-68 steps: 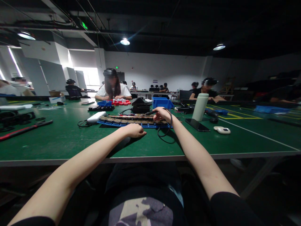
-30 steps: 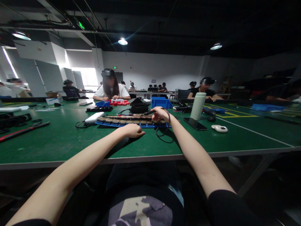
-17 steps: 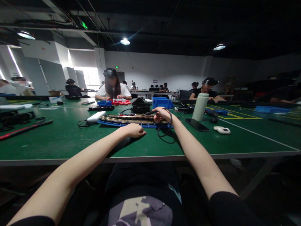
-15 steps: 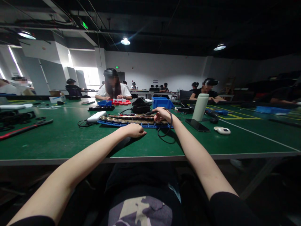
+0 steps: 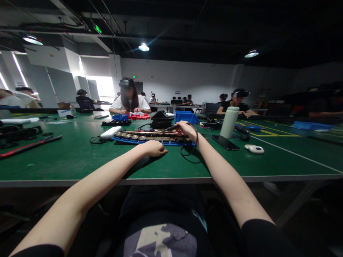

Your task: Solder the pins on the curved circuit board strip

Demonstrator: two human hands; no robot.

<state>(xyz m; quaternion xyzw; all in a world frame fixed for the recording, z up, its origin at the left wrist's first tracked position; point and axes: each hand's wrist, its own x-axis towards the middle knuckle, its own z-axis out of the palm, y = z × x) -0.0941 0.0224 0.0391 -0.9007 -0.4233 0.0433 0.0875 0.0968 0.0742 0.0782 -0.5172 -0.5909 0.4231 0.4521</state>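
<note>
A long blue tray-like frame (image 5: 171,143) with metal strips or wires along it lies across the green table. My left hand (image 5: 155,148) rests closed at its near edge; whatever its curled fingers may hold is hidden. Over the right part of the frame, my right hand (image 5: 184,129) is closed round the handle of a black corded tool, possibly a soldering iron. From it a black cable (image 5: 197,142) loops round by my wrist and down to the table.
A white device (image 5: 111,132) lies left of the frame. Behind stand a black holder (image 5: 160,120) and a blue bin (image 5: 186,117). To the right are a pale green bottle (image 5: 229,122), a phone (image 5: 226,142) and a white case (image 5: 254,149). A person sits opposite.
The fingers of my right hand have drawn slightly left and closer together over the frame. My left hand has hardly moved.
</note>
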